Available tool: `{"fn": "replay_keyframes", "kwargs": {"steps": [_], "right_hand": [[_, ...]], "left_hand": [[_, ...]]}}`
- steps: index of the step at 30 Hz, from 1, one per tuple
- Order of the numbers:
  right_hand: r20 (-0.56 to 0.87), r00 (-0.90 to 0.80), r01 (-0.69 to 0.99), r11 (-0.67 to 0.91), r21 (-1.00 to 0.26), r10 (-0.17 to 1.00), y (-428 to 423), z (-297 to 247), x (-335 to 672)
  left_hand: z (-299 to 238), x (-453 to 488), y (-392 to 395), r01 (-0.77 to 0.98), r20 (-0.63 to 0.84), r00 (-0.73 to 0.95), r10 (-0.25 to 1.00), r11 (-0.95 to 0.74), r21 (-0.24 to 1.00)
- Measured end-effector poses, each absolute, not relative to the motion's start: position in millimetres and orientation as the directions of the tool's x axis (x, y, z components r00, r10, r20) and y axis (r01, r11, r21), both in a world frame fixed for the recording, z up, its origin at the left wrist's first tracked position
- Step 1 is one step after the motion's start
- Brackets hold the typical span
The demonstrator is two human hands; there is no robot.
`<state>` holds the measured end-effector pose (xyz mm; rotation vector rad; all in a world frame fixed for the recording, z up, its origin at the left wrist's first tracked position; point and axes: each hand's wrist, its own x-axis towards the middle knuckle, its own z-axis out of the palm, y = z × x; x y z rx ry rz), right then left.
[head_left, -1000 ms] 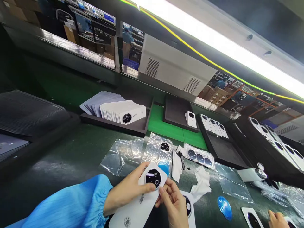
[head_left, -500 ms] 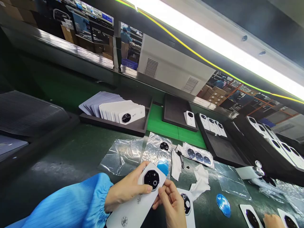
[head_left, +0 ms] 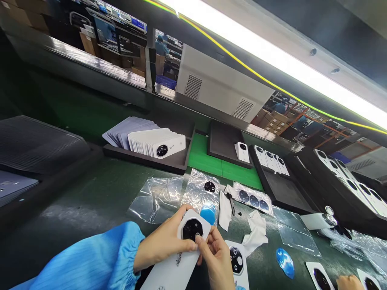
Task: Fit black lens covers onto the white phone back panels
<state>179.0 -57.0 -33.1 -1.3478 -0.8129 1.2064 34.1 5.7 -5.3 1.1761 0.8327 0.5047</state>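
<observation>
Panel (head_left: 177, 268) is in both hands just above the bench, tilted, lens plate (head_left: 191, 229) end away from the wearer; use it as the reference. Left hand (head_left: 163, 243) closes round its left edge, thumb flat on the face below the lens plate; fingers behind are mostly hidden. Looks like the steadying grip. Right hand (head_left: 219, 257) pinches its right edge, thumb at the lens plate's lower rim, probably for fine pressure, with the left taking the load. Both grips narrow, on the panel only. Second panel (head_left: 242, 278) lies just right of it, face up, partly behind the right hand. Clear film (head_left: 201, 181) is just beyond it with a loose lens plate (head_left: 209, 187) on top, likely to keep that off the bench. Lens packet (head_left: 254, 198), black tool (head_left: 231, 203) and wipe (head_left: 255, 231) sit beyond and right of it, presumably for short reach. Stack (head_left: 152, 143) is far beyond and left of it, fanned in a tray (head_left: 181, 161), maybe so single pieces separate easily. Co-worker's hand (head_left: 349, 282) is well right of it, apart.
</observation>
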Motion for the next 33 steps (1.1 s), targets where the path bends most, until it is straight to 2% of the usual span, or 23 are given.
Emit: {"fn": "replay_keyframes", "kwargs": {"steps": [5,12,16,22,28,33], "right_hand": [[-0.190,0.344,-0.160,-0.142,-0.977,0.919,-53.9,-31.6,175.4],[-0.292,0.392,-0.375,-0.139,-0.917,0.872,-48.5,-24.4,160.8],[-0.257,0.418,-0.317,-0.125,-0.940,0.871,-47.4,-31.5,163.9],[-0.154,0.354,-0.149,-0.107,-0.983,0.922,-44.5,-44.0,171.1],[-0.184,0.356,-0.199,-0.119,-0.973,0.916,-42.2,-38.4,161.5],[-0.189,0.335,-0.232,-0.114,-0.966,0.923,-41.3,-38.8,159.4]], "left_hand": [[-2.2,33.2,4.7,0.141,-0.245,0.636,0.732,0.202,0.969],[1.2,31.8,-0.3,0.137,-0.203,0.668,0.716,0.150,0.979],[0.2,31.6,3.0,0.145,-0.239,0.669,0.704,0.191,0.971],[-0.1,30.4,13.8,0.144,-0.196,0.586,0.786,0.137,0.980],[2.1,31.2,12.2,0.163,-0.230,0.544,0.807,0.168,0.972],[-4.5,33.9,12.4,0.084,-0.224,0.503,0.835,0.211,0.974]]}}
